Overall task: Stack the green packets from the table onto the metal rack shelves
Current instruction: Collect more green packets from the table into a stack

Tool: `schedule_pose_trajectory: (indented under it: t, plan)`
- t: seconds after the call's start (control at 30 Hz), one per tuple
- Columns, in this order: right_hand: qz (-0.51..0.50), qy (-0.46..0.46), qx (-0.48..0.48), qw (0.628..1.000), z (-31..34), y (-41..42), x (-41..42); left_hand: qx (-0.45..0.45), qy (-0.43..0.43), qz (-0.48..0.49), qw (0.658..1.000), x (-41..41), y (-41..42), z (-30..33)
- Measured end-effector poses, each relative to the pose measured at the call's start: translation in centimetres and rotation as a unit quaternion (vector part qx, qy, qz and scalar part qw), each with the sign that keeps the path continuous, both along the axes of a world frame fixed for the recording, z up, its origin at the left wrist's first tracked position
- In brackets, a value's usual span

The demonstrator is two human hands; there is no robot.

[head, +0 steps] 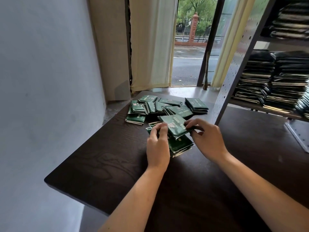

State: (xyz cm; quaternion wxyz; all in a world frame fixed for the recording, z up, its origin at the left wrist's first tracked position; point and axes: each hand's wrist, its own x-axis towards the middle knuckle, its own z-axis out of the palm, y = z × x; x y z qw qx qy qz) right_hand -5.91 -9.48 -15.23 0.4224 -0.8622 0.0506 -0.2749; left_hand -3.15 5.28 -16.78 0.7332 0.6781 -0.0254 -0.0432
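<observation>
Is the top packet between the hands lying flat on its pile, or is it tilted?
Tilted: the top packet slopes across the pile, held by both hands.

Head view, down onto near table (103,164)

Between the fingers (192,125), the green packet (175,126) looks like glossy foil. Beneath them, the table (103,158) is dark, matt grained wood. Beyond them, the rack (234,77) is perforated grey metal.

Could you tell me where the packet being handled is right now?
In the head view it is center frame, held by both hands, left hand and right hand, over a small pile on the table.
</observation>
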Motion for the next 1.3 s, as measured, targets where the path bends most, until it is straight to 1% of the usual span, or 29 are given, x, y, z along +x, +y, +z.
schedule_pose_trajectory:
  t: [0.07,0.17,0.2,0.27,0.33,0.4,0.47,0.57,0.67,0.73,0.9,0.97,1.07,1.2,1.3]
  plan:
    - [0.024,-0.001,0.001,1.0,-0.7,0.0,-0.2,0.014,0.001,0.002,1.0,0.1,0.1,-0.2]
    - [0.044,-0.004,0.078,0.996,-0.8,-0.2,-0.1,0.028,0.003,0.012,1.0,0.0,0.1,0.0]
    - [0.034,-0.004,0.098,0.995,-0.6,-0.3,0.2,0.038,0.003,0.017,0.999,-0.1,0.1,0.0]
    - [-0.006,0.008,0.092,0.996,0.1,-0.5,1.2,0.058,-0.007,0.021,0.998,0.0,-0.1,-0.1]
    - [-0.05,0.057,0.04,0.996,0.4,-1.0,3.1,0.071,-0.011,0.023,0.997,0.1,-0.2,-0.2]
    - [-0.067,0.107,0.002,0.992,0.6,-1.3,5.1,0.08,-0.012,0.025,0.996,0.1,-0.2,-0.2]
    - [-0.065,0.153,-0.05,0.985,0.5,-1.7,7.2,0.094,-0.016,0.027,0.995,-0.2,-0.2,-0.1]
    - [-0.054,0.212,-0.149,0.964,0.5,-2.0,9.5,0.118,-0.022,0.028,0.992,-0.5,-0.2,0.2]
    - [-0.035,0.259,-0.221,0.94,-0.3,-2.2,11.1,0.145,-0.034,0.036,0.988,-0.7,-0.1,0.3]
    - [-0.04,0.269,-0.246,0.93,-1.0,-2.2,11.6,0.154,-0.043,0.055,0.986,-0.7,0.0,0.3]
    - [-0.096,0.205,-0.292,0.929,-1.4,-1.6,10.4,0.149,-0.021,0.06,0.987,-0.3,0.0,0.2]
    - [-0.107,0.19,-0.282,0.934,-1.1,-1.6,9.5,0.146,-0.02,0.06,0.987,-0.4,0.0,0.2]
    - [-0.115,0.149,-0.221,0.957,-0.4,-1.4,7.9,0.151,-0.022,0.048,0.987,-0.3,0.1,0.2]
    - [-0.135,0.05,-0.093,0.985,1.4,-0.9,5.1,0.165,-0.024,0.04,0.985,-0.2,0.1,0.4]
    - [-0.11,0.0,-0.024,0.994,2.4,-0.6,3.4,0.129,-0.021,0.04,0.991,0.0,0.2,0.4]
